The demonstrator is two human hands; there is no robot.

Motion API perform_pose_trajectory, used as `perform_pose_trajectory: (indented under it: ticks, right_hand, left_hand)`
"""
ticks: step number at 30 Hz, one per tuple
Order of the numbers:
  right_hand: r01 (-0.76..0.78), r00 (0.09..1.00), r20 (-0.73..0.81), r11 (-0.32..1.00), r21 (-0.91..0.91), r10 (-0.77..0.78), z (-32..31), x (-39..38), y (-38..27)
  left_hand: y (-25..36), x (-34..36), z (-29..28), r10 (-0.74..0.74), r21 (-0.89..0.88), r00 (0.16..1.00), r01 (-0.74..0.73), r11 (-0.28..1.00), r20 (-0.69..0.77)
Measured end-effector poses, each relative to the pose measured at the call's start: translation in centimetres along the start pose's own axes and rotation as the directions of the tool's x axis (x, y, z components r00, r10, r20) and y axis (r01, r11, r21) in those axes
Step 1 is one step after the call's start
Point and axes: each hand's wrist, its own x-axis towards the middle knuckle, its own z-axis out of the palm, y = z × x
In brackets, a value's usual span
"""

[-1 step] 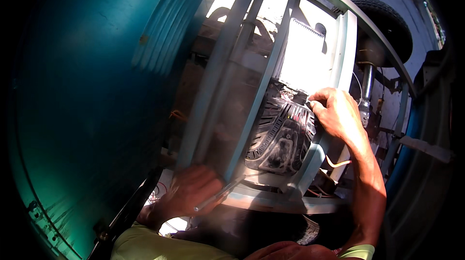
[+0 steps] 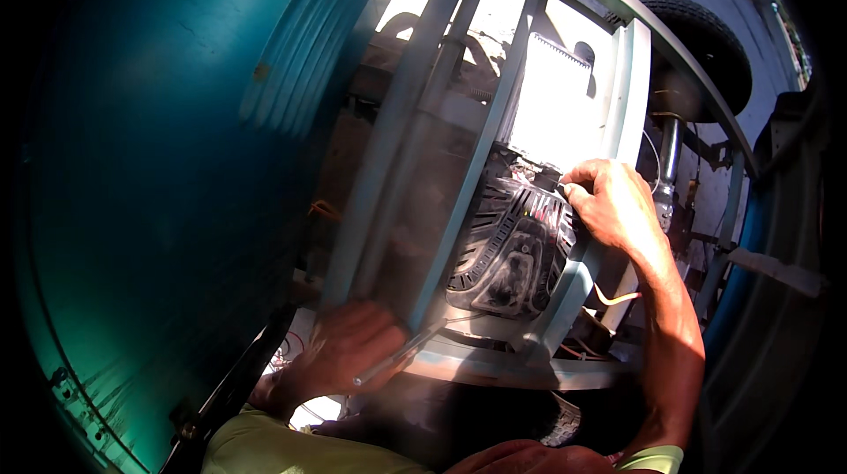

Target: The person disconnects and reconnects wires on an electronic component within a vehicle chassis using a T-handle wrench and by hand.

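Note:
My right hand (image 2: 613, 205) reaches up to the top of a black ribbed engine cover (image 2: 507, 253). Its fingertips pinch a small pale part (image 2: 565, 184) there; what the part is, I cannot tell. The engine sits inside a grey-blue metal frame (image 2: 481, 147). My left hand (image 2: 344, 350) is low, in shadow at the frame's lower bar, with its fingers closed around a thin metal rod (image 2: 397, 359) that points up to the right. A yellow-green sleeve (image 2: 265, 452) shows at the bottom edge.
A large teal curved panel (image 2: 168, 165) fills the left side. A black tyre (image 2: 706, 41) and a shiny strut (image 2: 668, 156) stand at the top right. A bright white plate (image 2: 551, 108) sits behind the engine. Loose wires (image 2: 613, 297) hang below my right wrist.

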Motion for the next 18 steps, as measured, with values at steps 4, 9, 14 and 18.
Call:
perform_pose_trajectory:
  ticks: [4,9,14,18]
  right_hand:
    - [-0.041,0.997,0.066,0.998,-0.043,0.044,-0.2,0.3,-0.4]
    - [0.005,0.998,0.063,0.999,-0.039,-0.003,-0.4,0.1,-0.9]
    - [0.063,0.996,0.066,0.998,-0.012,-0.062,0.2,0.1,0.8]
    - [0.040,0.996,0.083,0.999,-0.020,-0.038,0.1,0.4,0.4]
  left_hand:
    - [-0.1,-0.1,0.2,0.009,-0.007,1.000,-0.009,1.000,-0.016]
    - [0.6,0.3,-0.2,0.012,-0.015,0.999,-0.013,1.000,-0.040]
    - [0.4,0.3,-0.2,0.028,-0.005,0.999,-0.028,1.000,-0.035]
    - [0.3,0.1,-0.5,0.013,0.003,1.000,-0.013,1.000,0.025]
